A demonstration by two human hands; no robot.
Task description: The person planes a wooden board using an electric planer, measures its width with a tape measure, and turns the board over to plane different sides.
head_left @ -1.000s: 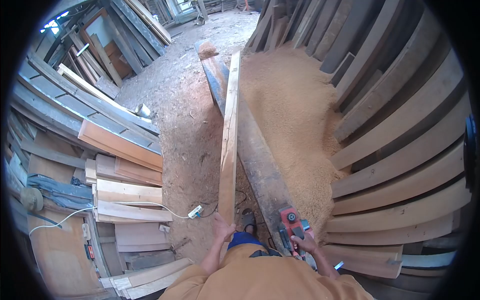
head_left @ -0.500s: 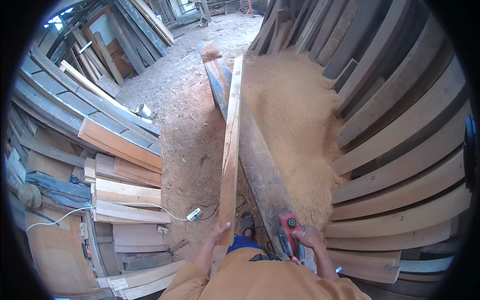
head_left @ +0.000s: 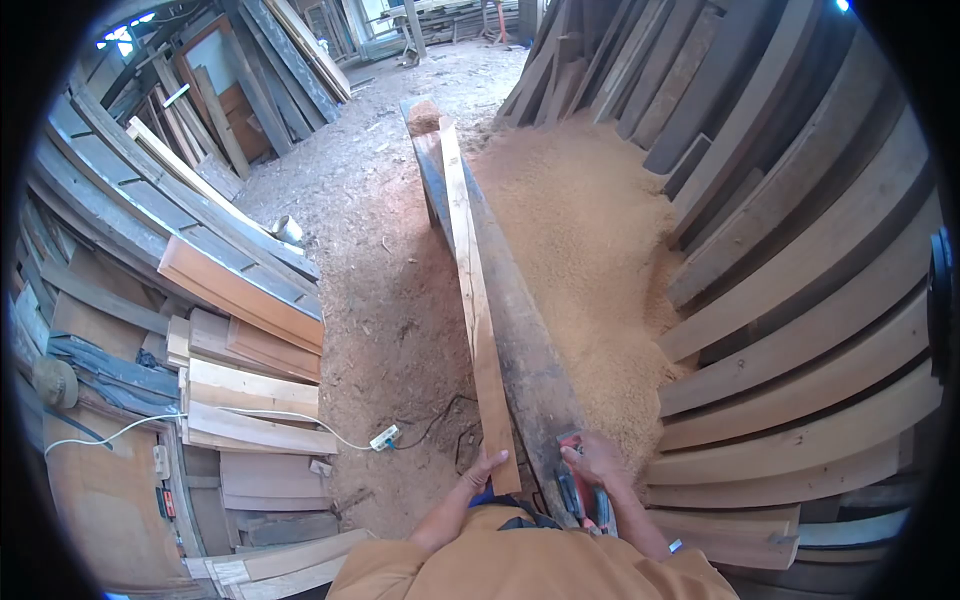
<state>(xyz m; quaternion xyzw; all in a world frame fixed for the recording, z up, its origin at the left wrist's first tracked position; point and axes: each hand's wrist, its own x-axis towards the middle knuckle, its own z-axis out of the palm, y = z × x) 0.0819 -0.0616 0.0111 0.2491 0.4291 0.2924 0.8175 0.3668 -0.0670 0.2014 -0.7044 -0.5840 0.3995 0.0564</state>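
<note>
A long, pale wooden plank [head_left: 476, 300] lies lengthwise on the dark workbench [head_left: 528, 375], its near end jutting toward my body. My left hand [head_left: 486, 467] is closed on the left edge of that near end. To the right, a red electric planer [head_left: 571, 492] sits on the bench's near end. My right hand [head_left: 598, 462] is wrapped over the planer's top and covers much of it.
Wood shavings [head_left: 560, 230] heap along the bench's right side. Curved boards [head_left: 800, 400] lean at right, stacked planks [head_left: 262, 385] lie at left. A white power strip [head_left: 384, 437] with its cord rests on the floor. Shavings [head_left: 424, 117] also top the bench's far end.
The plank's near end has swung right with my left hand, and its far end has dropped toward the bench. My right hand has shifted forward over the planer's top.
</note>
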